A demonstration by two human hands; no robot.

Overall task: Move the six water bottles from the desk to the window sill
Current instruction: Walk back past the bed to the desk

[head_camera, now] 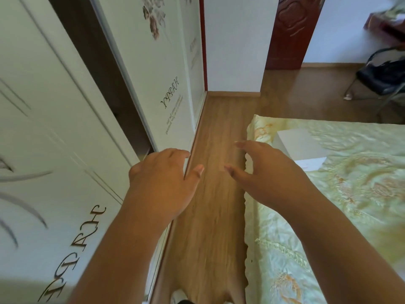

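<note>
No water bottle, desk or window sill shows in the head view. My left hand (162,178) is stretched forward over the edge of the wardrobe and the floor, fingers apart, holding nothing. My right hand (263,170) reaches forward beside it, above the bed's near-left corner, fingers curled and spread, also empty. A narrow strip of wooden floor (214,132) runs between the two hands.
A white sliding-door wardrobe (65,128) with lettering fills the left. A bed with a pale green cover (350,205) lies on the right, with a white box (300,145) on it. Ahead are a white wall, a dark red door (289,31) and a chair with a black bag (385,75).
</note>
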